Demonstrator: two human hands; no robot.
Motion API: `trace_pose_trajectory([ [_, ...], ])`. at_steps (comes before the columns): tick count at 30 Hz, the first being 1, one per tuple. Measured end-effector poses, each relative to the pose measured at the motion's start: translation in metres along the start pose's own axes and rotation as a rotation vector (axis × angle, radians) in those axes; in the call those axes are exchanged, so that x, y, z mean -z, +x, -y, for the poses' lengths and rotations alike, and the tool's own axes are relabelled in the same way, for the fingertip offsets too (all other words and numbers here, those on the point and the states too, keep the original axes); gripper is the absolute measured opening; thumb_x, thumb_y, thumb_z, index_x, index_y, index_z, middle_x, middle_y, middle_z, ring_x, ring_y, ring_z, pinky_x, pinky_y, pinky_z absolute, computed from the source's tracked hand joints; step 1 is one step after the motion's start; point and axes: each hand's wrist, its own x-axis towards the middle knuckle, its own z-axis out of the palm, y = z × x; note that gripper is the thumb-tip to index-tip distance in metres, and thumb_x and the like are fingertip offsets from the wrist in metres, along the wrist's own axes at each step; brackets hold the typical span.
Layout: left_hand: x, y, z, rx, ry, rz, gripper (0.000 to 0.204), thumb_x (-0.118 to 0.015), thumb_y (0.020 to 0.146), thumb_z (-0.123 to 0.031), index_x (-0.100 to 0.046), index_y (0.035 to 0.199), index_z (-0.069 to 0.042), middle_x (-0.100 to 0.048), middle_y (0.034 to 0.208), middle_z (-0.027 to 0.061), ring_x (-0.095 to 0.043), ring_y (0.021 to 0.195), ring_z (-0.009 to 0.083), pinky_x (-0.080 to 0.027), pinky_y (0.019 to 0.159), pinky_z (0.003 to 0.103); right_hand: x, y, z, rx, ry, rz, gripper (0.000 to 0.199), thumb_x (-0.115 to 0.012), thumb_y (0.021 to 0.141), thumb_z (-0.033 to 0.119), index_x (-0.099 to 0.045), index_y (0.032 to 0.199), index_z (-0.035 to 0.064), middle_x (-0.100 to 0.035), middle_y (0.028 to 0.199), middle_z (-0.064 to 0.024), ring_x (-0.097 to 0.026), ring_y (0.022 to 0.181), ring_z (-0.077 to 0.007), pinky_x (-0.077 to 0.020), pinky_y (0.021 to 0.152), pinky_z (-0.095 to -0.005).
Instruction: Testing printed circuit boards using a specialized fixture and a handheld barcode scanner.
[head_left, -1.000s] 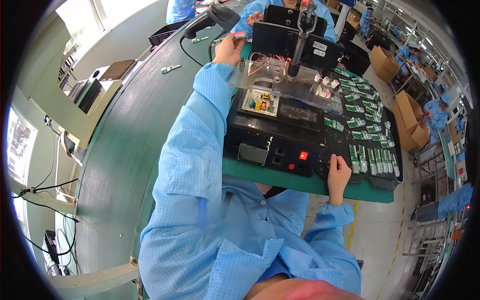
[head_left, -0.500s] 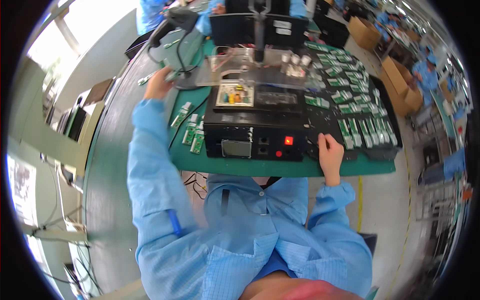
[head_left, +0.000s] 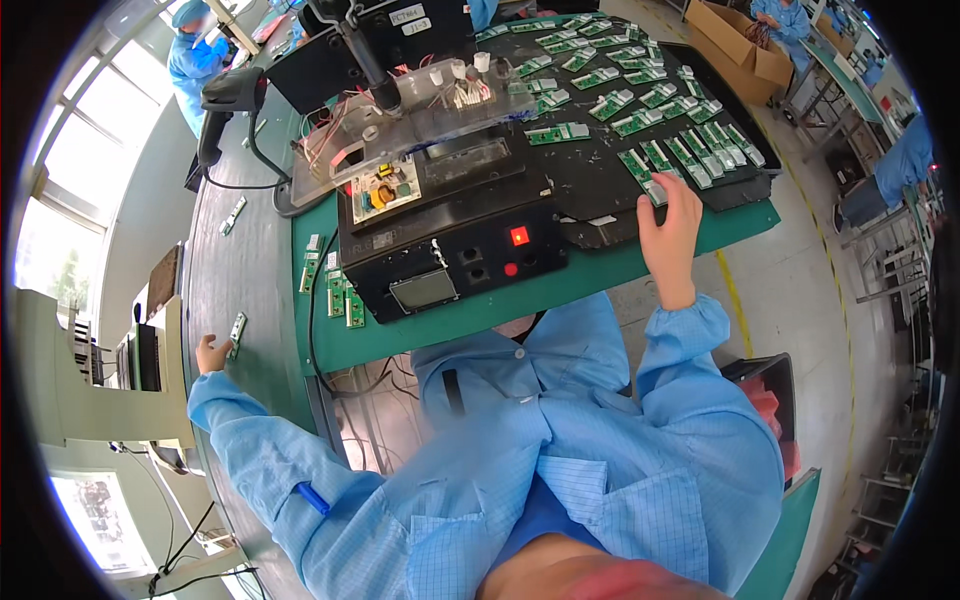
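My left hand (head_left: 211, 353) reaches far out to the left over the dark green conveyor belt (head_left: 250, 270) and pinches a small green circuit board (head_left: 237, 329) lying on it. My right hand (head_left: 671, 225) rests on the black tray (head_left: 650, 150), fingers closed on a small green circuit board (head_left: 655, 190) at its near edge. Between the hands stands a black test box (head_left: 450, 250) with a lit red button (head_left: 519, 236) and a clear acrylic fixture (head_left: 400, 140) on top. Both sleeves are light blue.
Several small green boards fill the black tray; more lie on the green mat (head_left: 335, 290) left of the box. Another board (head_left: 232, 215) lies farther up the belt. A barcode scanner (head_left: 225, 100) stands behind. A person in blue (head_left: 195, 55) works farther up; cardboard boxes (head_left: 735, 45) sit on the right.
My left arm has swung from the far fixture back down and left onto the belt, where it holds a board. My right hand stays at the tray's near edge.
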Motion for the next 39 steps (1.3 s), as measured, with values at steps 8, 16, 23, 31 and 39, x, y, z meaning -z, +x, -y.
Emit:
trace_pose_trajectory([
  [8, -0.005, -0.017, -0.135, -0.242, -0.389, -0.504, 0.029, -0.065, 0.083, -0.017, -0.066, 0.11, -0.006, -0.059, 0.106, 0.0176, -0.057, 0.099, 0.0312, -0.047, 0.087, 0.041, 0.012, 0.003, 0.001, 0.153, -0.106, 0.329, 0.035, -0.059, 0.082, 0.003, -0.064, 0.115, 0.0103, -0.06, 0.121, -0.0094, -0.053, 0.11, -0.0317, -0.042, 0.094, -0.0437],
  [16, 0.0, -0.09, -0.248, -0.33, -0.635, -0.356, 0.017, -0.06, 0.084, -0.008, -0.065, 0.1, -0.006, -0.059, 0.105, 0.0133, -0.057, 0.1, 0.0296, -0.047, 0.085, 0.038, 0.02, 0.045, 0.013, 0.448, -0.03, 0.752, 0.045, -0.056, 0.082, -0.003, -0.064, 0.123, 0.0135, -0.056, 0.104, -0.0088, -0.052, 0.101, -0.0291, -0.0434, 0.089, -0.0382],
  [23, 0.001, -0.101, -0.259, -0.531, -0.491, -0.445, 0.016, -0.059, 0.083, -0.01, -0.064, 0.097, -0.006, -0.061, 0.101, 0.0125, -0.057, 0.102, 0.0328, -0.046, 0.089, 0.041, -0.005, 0.071, 0.01, 0.57, 0.183, 1.07, 0.034, -0.07, 0.08, 0.007, -0.066, 0.114, 0.0042, -0.055, 0.09, -0.0093, -0.052, 0.089, -0.0262, -0.0437, 0.078, -0.0348],
  [31, 0.003, -0.103, -0.26, -0.609, -0.506, -0.276, 0.019, -0.058, 0.085, -0.011, -0.063, 0.102, -0.005, -0.059, 0.095, 0.0113, -0.056, 0.097, 0.0309, -0.045, 0.088, 0.041, -0.011, 0.048, 0.045, 0.126, 0.346, 0.584, 0.02, -0.063, 0.089, 0.003, -0.067, 0.108, 0.0012, -0.06, 0.092, -0.0071, -0.056, 0.086, -0.0223, -0.045, 0.08, -0.0283],
  [39, -0.001, -0.1, -0.258, -0.609, -0.461, -0.281, 0.017, -0.057, 0.085, -0.014, -0.064, 0.1, -0.008, -0.059, 0.099, 0.01, -0.055, 0.102, 0.0291, -0.045, 0.089, 0.04, -0.081, 0.033, 0.15, 0.518, 0.166, 0.312, 0.021, -0.063, 0.089, 0.01, -0.065, 0.109, 0.0047, -0.063, 0.107, -0.0119, -0.06, 0.1, -0.0321, -0.0465, 0.087, -0.0389],
])
